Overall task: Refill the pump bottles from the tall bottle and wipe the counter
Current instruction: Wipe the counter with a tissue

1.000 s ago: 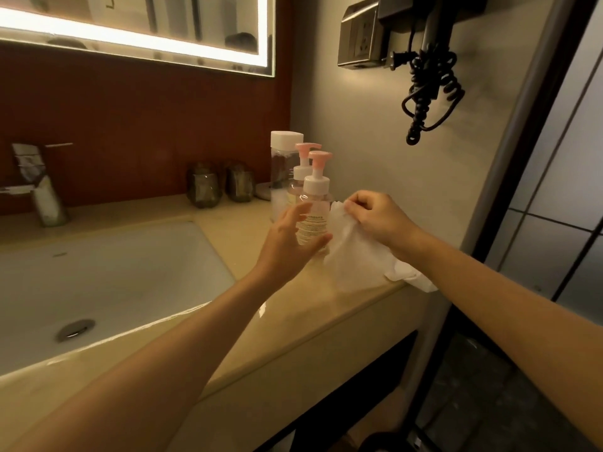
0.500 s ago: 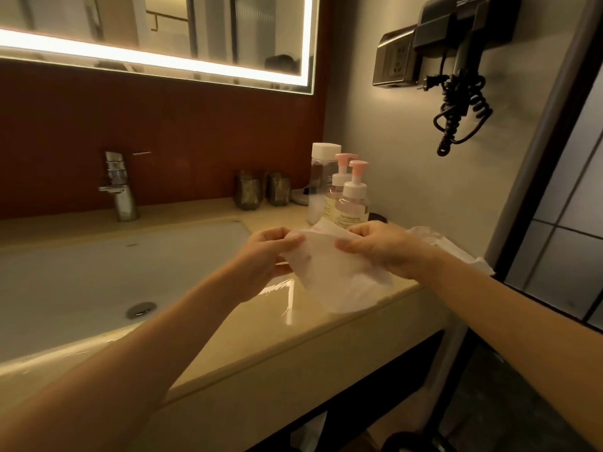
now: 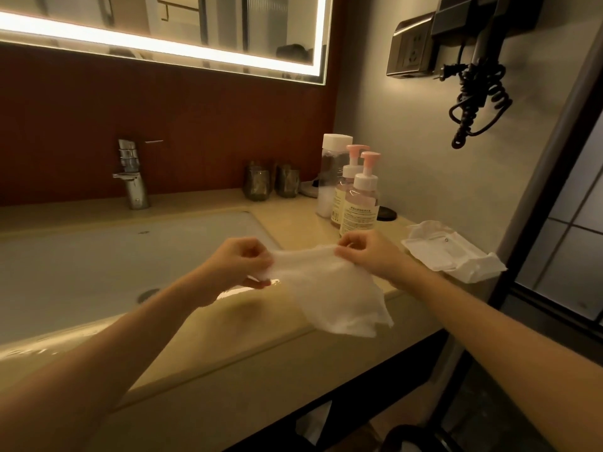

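Note:
A white wipe point(image 3: 329, 288) hangs spread in the air above the beige counter point(image 3: 248, 324), right of the sink. My left hand point(image 3: 238, 265) pinches its left top corner and my right hand point(image 3: 368, 252) pinches its right top corner. Behind my right hand two clear pump bottles with pink heads stand close together, the near one point(image 3: 360, 203) in front of the far one point(image 3: 344, 190). The tall clear bottle point(image 3: 331, 174) with a white cap stands just behind them by the wall.
A white wipe packet point(image 3: 450, 252) lies open at the counter's right end. The white sink point(image 3: 98, 265) and chrome faucet point(image 3: 132, 177) fill the left. Two dark glass cups point(image 3: 272, 184) and a small black lid point(image 3: 386, 213) sit at the back. A hair dryer cord point(image 3: 473, 102) hangs on the wall.
My left hand left the near pump bottle and took hold of the wipe. Both hands pulled the wipe toward me and stretched it out between them.

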A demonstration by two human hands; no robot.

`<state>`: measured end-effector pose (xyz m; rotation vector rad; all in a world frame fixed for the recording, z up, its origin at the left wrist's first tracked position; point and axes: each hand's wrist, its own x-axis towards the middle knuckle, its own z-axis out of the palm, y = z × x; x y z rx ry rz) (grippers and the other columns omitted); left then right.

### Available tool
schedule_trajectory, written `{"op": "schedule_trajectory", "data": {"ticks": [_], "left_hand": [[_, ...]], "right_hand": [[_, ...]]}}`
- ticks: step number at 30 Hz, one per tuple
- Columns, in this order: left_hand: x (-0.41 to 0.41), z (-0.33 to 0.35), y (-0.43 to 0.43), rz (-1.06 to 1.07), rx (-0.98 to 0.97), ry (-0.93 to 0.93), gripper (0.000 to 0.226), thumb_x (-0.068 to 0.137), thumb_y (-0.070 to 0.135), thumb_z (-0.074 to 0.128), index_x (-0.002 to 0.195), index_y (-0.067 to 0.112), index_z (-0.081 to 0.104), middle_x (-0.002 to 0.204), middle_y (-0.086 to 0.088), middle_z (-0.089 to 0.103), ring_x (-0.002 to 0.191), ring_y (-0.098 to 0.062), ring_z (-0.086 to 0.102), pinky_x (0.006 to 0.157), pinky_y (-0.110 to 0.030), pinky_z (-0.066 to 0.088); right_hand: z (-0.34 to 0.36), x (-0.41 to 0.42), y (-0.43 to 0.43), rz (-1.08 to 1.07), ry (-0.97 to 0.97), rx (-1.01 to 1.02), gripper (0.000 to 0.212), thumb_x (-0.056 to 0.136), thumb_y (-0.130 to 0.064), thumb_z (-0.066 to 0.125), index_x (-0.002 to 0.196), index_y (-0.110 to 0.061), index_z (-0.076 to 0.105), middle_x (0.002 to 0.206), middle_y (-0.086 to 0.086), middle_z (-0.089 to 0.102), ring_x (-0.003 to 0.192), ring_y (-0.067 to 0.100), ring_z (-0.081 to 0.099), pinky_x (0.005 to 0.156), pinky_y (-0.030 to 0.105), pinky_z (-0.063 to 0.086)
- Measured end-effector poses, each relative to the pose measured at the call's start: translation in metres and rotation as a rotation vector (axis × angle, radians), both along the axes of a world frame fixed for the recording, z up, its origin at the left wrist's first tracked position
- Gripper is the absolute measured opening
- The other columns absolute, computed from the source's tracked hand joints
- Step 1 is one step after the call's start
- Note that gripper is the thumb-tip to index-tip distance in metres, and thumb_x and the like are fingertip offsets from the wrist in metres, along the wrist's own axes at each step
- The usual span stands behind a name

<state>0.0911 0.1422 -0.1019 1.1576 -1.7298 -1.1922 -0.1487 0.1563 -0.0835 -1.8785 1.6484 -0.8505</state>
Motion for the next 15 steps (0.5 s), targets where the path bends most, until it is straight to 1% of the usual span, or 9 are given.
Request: {"op": "schedule_trajectory", "data": {"ticks": [2,3,4,5,8,10,12,14,15], "left_hand": [[0.000,-0.017,-0.009,0.146,-0.299,-0.509,0.014,0.083,0.011,0.064,0.085,0.021,0.054,0.097,-0.005,0.061,0.084,-0.016,0.057,0.074,-0.027,0.049],[-0.002,-0.021,-0.010,0.210,-0.431,-0.646,0.019,0.083,0.013,0.064,0.093,0.024,0.052,0.106,-0.002,0.058,0.092,-0.014,0.055,0.077,-0.025,0.046],[-0.004,-0.022,-0.010,0.259,-0.542,-0.692,0.026,0.083,0.013,0.063,0.104,0.024,0.053,0.113,0.001,0.055,0.099,-0.013,0.052,0.081,-0.024,0.044],[-0.008,-0.020,-0.009,0.284,-0.628,-0.674,0.031,0.084,0.011,0.061,0.112,0.022,0.053,0.117,0.002,0.053,0.104,-0.014,0.051,0.084,-0.023,0.043],[-0.029,-0.011,-0.005,0.188,-0.755,-0.598,0.028,0.089,0.012,0.055,0.115,0.020,0.056,0.121,0.005,0.053,0.110,-0.014,0.052,0.091,-0.024,0.043],[-0.047,-0.009,-0.006,0.032,-0.715,-0.658,0.026,0.091,0.016,0.052,0.116,0.021,0.058,0.125,0.006,0.053,0.111,-0.013,0.052,0.096,-0.027,0.043],[-0.059,-0.014,-0.012,-0.120,-0.640,-0.777,0.028,0.092,0.017,0.048,0.119,0.019,0.058,0.127,0.002,0.055,0.115,-0.017,0.051,0.099,-0.030,0.040],[-0.067,-0.023,-0.017,-0.203,-0.592,-0.884,0.028,0.093,0.019,0.043,0.115,0.013,0.060,0.122,-0.005,0.058,0.112,-0.024,0.053,0.096,-0.034,0.041],[-0.069,-0.027,-0.020,-0.205,-0.582,-0.909,0.029,0.093,0.020,0.041,0.114,0.011,0.059,0.120,-0.008,0.059,0.109,-0.027,0.053,0.093,-0.036,0.042]], "right_hand": [[-0.021,0.003,-0.012,-0.054,0.221,-0.092,0.010,0.089,-0.025,0.058,0.090,-0.016,0.062,0.079,-0.005,0.055,0.075,0.013,0.051,0.066,0.024,0.044],[-0.029,0.004,-0.015,-0.105,0.289,-0.134,0.011,0.088,-0.026,0.059,0.092,-0.016,0.062,0.083,-0.004,0.056,0.080,0.014,0.052,0.071,0.029,0.047],[-0.034,0.004,-0.016,-0.160,0.311,-0.189,0.013,0.088,-0.027,0.059,0.094,-0.015,0.061,0.088,-0.002,0.057,0.084,0.015,0.053,0.075,0.033,0.049],[-0.035,0.005,-0.015,-0.209,0.296,-0.258,0.015,0.088,-0.027,0.059,0.096,-0.015,0.061,0.092,-0.001,0.057,0.087,0.016,0.054,0.078,0.035,0.049],[-0.033,0.011,0.000,-0.247,0.246,-0.403,0.013,0.088,-0.025,0.058,0.093,-0.013,0.061,0.090,-0.002,0.057,0.085,0.016,0.054,0.076,0.034,0.049],[-0.035,0.014,0.016,-0.214,0.304,-0.367,0.014,0.089,-0.027,0.057,0.093,-0.015,0.062,0.091,-0.001,0.061,0.085,0.016,0.056,0.077,0.033,0.049],[-0.042,0.017,0.031,-0.178,0.460,-0.296,0.019,0.091,-0.032,0.052,0.097,-0.017,0.062,0.097,0.000,0.061,0.091,0.016,0.055,0.080,0.031,0.047],[-0.049,0.017,0.040,-0.165,0.624,-0.274,0.026,0.094,-0.035,0.045,0.104,-0.016,0.060,0.106,0.001,0.057,0.100,0.017,0.051,0.083,0.030,0.043],[-0.052,0.016,0.042,-0.167,0.662,-0.261,0.029,0.095,-0.036,0.042,0.106,-0.015,0.059,0.110,0.001,0.055,0.104,0.018,0.049,0.084,0.030,0.042]]}}
